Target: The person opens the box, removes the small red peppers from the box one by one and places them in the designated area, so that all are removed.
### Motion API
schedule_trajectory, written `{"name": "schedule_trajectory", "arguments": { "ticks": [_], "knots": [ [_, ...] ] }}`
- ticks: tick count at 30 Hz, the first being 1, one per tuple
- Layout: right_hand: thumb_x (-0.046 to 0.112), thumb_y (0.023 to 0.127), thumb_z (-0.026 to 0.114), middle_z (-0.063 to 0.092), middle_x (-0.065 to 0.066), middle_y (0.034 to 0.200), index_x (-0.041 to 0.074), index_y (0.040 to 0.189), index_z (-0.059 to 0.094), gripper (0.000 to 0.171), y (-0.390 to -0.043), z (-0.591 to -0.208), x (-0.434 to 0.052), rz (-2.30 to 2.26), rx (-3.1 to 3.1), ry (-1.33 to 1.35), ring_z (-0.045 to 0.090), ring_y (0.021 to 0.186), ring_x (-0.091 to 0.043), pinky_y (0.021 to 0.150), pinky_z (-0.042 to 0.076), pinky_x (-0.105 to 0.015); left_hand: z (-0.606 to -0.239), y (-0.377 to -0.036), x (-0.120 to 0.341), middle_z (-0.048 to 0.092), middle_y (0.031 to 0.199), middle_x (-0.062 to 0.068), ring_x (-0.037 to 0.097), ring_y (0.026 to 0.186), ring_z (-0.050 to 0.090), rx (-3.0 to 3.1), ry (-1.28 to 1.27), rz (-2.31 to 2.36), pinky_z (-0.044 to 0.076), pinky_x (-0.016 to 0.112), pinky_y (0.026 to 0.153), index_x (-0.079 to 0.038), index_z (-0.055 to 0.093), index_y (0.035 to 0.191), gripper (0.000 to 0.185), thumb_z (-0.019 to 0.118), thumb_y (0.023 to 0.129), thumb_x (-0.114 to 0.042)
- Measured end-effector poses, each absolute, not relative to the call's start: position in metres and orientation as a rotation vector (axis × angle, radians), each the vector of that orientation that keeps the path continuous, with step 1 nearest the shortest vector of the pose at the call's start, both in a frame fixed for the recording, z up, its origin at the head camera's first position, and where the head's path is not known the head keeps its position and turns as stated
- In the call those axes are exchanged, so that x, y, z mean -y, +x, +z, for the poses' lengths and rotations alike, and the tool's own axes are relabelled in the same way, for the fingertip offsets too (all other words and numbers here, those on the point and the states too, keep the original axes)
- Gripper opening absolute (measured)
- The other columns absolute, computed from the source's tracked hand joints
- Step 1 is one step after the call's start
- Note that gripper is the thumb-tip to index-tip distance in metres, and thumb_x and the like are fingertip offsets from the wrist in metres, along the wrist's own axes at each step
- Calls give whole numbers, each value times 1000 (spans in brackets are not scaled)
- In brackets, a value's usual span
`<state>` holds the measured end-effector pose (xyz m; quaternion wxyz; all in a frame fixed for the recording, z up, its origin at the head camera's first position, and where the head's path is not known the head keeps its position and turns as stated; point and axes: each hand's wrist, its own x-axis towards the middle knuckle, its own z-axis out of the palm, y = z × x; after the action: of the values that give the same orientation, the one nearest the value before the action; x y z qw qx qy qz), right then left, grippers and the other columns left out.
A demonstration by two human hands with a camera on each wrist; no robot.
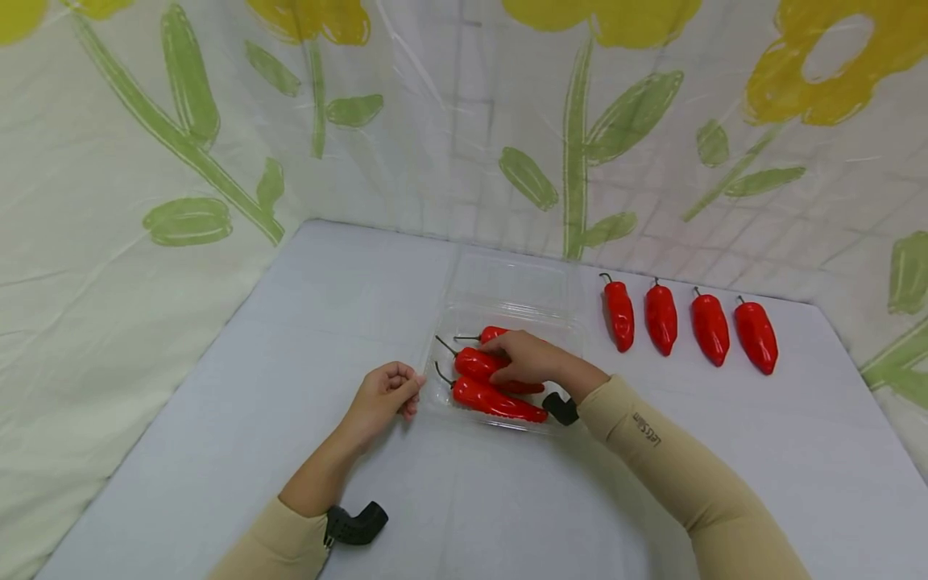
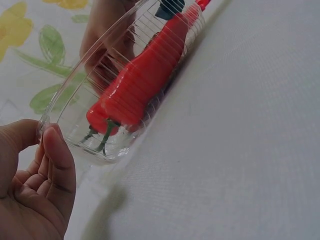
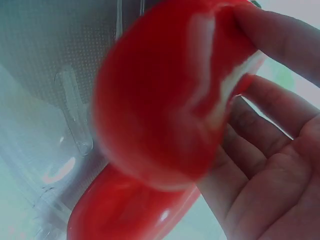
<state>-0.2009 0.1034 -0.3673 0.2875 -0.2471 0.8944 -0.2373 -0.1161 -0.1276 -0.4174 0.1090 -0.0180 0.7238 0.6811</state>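
Note:
A clear plastic clamshell box (image 1: 569, 332) lies with its lid (image 1: 511, 282) folded back toward the wall. Three red peppers with dark stems are in it: a front one (image 1: 499, 400), a middle one (image 1: 474, 364) and a rear one (image 1: 493, 332) partly covered by my right hand (image 1: 531, 357). That hand grips the middle pepper; in the right wrist view the held pepper (image 3: 155, 95) fills the space beside the thumb and fingers, another pepper (image 3: 125, 210) below it. My left hand (image 1: 380, 396) pinches the box's left rim between thumb and forefinger, as the left wrist view shows.
Right of the box, several more red peppers stand in a row on the white tabletop (image 1: 348, 298), the nearest one (image 1: 619, 316) close to the lid. A flower-printed curtain (image 1: 435, 145) hangs behind the table. Each wrist carries a black camera mount (image 1: 357, 524).

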Motion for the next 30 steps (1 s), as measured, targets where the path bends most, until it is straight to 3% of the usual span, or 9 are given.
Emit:
{"name": "schedule_trajectory", "arguments": {
  "ticks": [9,30],
  "knots": [
    [16,86,66,59,-6,120,16,136,48,53,-203,-370,-105,-715,-2375,-717,52,107,-21,83,53,-31,-420,-118,128,50,64,0,8,53,49,-2141,-54,1999,48,18,52,5,48,91,15,56,92,-7],
    [17,92,59,57,-6,114,20,141,40,53,-200,-357,-110,-824,-2384,-761,50,103,-20,84,50,-30,-419,-117,128,50,64,0,8,53,49,-2152,-53,1992,49,18,52,5,48,91,15,57,92,-6]
  ]
}}
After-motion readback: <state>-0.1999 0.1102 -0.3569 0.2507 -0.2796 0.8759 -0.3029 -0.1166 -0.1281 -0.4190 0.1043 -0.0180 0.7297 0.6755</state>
